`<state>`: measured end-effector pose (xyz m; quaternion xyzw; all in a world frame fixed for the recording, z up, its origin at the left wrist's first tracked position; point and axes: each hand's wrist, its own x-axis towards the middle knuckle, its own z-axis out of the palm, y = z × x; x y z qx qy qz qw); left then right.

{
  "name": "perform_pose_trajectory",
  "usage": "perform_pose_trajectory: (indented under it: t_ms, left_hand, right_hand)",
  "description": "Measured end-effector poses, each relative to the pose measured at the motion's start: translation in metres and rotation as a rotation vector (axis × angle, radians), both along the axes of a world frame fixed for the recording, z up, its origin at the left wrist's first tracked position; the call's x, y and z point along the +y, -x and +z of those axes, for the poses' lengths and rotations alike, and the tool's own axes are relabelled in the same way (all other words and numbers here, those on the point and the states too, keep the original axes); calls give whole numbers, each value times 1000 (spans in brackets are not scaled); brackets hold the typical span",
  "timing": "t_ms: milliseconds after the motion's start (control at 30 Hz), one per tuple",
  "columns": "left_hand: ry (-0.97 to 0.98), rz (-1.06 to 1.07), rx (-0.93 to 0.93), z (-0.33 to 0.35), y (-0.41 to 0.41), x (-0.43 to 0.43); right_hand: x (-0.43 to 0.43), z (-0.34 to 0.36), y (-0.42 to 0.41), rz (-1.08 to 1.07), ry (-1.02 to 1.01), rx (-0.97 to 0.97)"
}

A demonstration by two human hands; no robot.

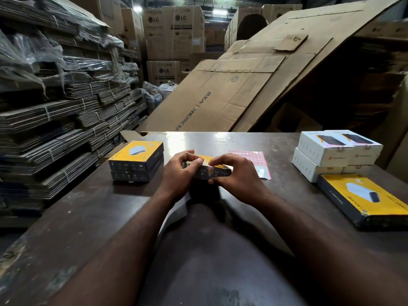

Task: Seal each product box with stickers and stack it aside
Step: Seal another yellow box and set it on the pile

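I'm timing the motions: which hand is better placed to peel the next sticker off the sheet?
Likely right. The sticker sheet lies just beyond the right hand; the left hand holds the box on its other side.

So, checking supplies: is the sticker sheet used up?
Partly used: the sticker sheet has pink stickers in its far rows; its near end is bare backing.

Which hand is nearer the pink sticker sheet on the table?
Right. The right hand sits directly in front of the sticker sheet, covering its near edge; the left hand grips the left end of the box.
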<state>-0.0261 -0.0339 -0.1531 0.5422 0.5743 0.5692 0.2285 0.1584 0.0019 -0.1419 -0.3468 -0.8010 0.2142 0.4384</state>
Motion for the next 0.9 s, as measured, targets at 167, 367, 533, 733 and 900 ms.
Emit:
perform_pose_trajectory:
  t_ms: [167,367,533,733,900]
  left_hand:
    - [12,-19,28,-1,0,-1]
    - [0,-17,88,0,-3,-2]
    - [-2,-17,109,0,-3,-3]
    - [-17,-23,131,0,-4,-4]
    - [-22,-25,130,-1,-3,-3]
  right_hand:
    - [3,-4,0,-2,10,39]
    - [4,-6,0,20,-4,70]
    - [6,-9,0,32,2,65]
    - [8,-10,-1,35,3,71]
    - [7,-11,0,35,1,81]
